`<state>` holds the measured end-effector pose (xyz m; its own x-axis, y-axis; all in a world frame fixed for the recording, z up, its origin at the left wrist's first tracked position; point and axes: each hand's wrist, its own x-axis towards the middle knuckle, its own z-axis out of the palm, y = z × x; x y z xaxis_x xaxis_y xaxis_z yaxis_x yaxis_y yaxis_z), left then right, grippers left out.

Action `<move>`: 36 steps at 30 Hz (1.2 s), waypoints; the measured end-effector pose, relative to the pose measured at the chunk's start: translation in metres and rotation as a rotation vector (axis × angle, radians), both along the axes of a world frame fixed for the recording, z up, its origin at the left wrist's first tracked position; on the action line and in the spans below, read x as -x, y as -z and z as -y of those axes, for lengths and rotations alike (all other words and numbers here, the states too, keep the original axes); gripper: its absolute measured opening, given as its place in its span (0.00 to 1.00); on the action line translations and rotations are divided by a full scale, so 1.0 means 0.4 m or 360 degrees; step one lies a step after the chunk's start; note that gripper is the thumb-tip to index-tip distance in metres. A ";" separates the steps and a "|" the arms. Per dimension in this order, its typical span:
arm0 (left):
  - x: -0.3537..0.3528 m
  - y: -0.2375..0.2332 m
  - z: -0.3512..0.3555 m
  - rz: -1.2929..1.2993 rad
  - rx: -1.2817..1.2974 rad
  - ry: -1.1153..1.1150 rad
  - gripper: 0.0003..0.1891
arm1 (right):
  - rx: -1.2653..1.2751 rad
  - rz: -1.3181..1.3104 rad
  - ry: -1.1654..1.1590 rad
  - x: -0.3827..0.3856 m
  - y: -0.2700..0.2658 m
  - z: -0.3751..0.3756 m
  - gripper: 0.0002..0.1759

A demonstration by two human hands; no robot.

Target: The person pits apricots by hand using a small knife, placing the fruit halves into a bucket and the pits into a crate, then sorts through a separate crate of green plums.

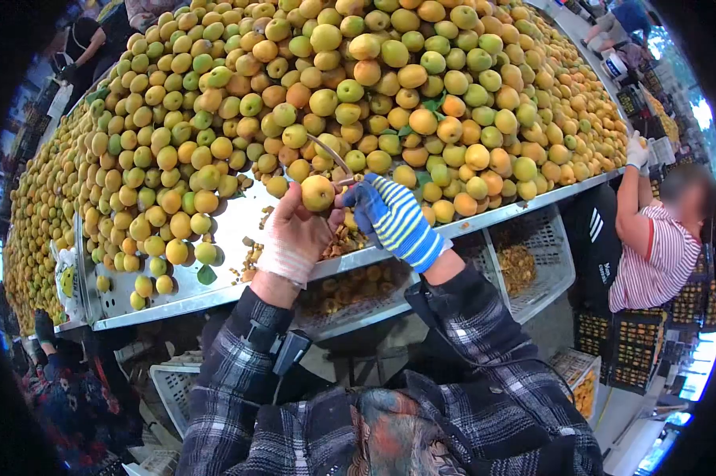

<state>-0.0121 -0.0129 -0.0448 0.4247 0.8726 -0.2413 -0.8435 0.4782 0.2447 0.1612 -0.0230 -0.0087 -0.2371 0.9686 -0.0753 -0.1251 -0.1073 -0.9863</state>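
My left hand (288,238), bare-fingered with a white band at the wrist, pinches a yellow apricot (317,193) between thumb and fingers. Close against the fruit's right side, my right hand (396,216) wears a blue, white and yellow striped glove. Its fingers are closed on a tool with a thin curved metal strip (332,152), which arcs up and left over the apricot. The grip end is hidden in the glove. Below my hands, cut fruit bits (346,240) lie along the metal table's edge (374,255).
A large heap of apricots (358,87) covers the table beyond my hands. Under the edge hang plastic crates (536,254) with fruit pieces. A person in a striped shirt (651,262) works at the right. A plastic bag (68,282) lies at the left.
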 end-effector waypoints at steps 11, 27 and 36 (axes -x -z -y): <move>-0.026 -0.015 0.016 -0.0237 0.0028 0.0088 0.27 | -0.0706 0.0812 0.0144 0.032 0.044 -0.002 0.15; -0.049 -0.018 0.022 -0.0338 0.0015 -0.0048 0.29 | -0.0503 0.0968 0.0190 0.067 0.069 0.013 0.17; -0.064 0.005 0.018 -0.0659 -0.0063 -0.0422 0.25 | -0.0550 0.1128 0.0370 0.099 0.146 -0.005 0.17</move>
<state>0.0135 -0.0203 -0.0467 0.0623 0.9496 -0.3073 -0.7630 0.2438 0.5986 0.1215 -0.0210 -0.0672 -0.0360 0.9831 0.1797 0.5582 0.1689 -0.8123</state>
